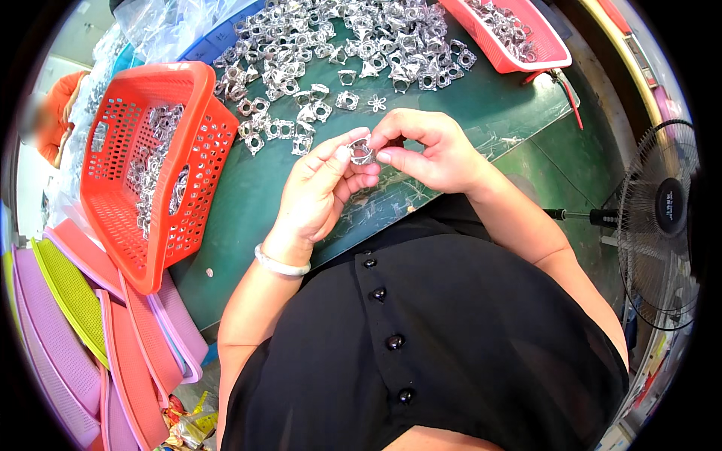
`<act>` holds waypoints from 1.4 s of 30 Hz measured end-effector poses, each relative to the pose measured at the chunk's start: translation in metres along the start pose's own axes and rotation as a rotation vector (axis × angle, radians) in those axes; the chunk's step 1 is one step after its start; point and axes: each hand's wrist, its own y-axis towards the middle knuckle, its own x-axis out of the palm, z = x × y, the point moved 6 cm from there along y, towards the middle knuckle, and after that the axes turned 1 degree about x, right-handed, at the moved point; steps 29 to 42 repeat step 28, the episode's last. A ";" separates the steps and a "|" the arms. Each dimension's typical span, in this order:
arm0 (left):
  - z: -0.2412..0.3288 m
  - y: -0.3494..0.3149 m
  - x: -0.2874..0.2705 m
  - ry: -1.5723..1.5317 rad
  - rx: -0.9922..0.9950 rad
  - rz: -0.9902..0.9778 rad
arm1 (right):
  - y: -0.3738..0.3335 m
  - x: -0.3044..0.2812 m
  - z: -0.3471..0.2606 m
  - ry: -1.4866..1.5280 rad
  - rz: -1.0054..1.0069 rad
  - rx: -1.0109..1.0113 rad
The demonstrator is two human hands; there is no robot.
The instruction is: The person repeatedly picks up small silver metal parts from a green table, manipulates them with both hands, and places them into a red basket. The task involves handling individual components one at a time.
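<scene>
Between my two hands, over the near edge of the green table (233, 218), is a small silver ring-shaped metal part (362, 152). My left hand (320, 180) pinches it from the left, with thumb and fingers closed. From the right, the thumb and forefinger of my right hand (429, 150) close on its other side. Just beyond my hands lie loose pieces of the same silver kind, among them a flower-shaped piece (377, 103). A large pile of metal parts (361, 41) covers the far part of the table.
An orange-red perforated basket (214, 113) with metal parts stands at the left; a pink-red tray (556, 56) of parts is far right. Stacked coloured baskets (68, 301) are at lower left. A fan (665, 218) stands at right. Another person (60, 113) is at far left.
</scene>
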 end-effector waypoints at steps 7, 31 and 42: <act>0.000 0.000 0.000 -0.081 0.017 -0.028 | 0.000 0.001 -0.004 0.009 0.008 -0.015; -0.001 0.002 -0.002 -0.197 0.028 -0.138 | -0.002 0.003 -0.015 0.016 0.051 -0.059; -0.001 0.002 -0.002 -0.197 0.028 -0.138 | -0.002 0.003 -0.015 0.016 0.051 -0.059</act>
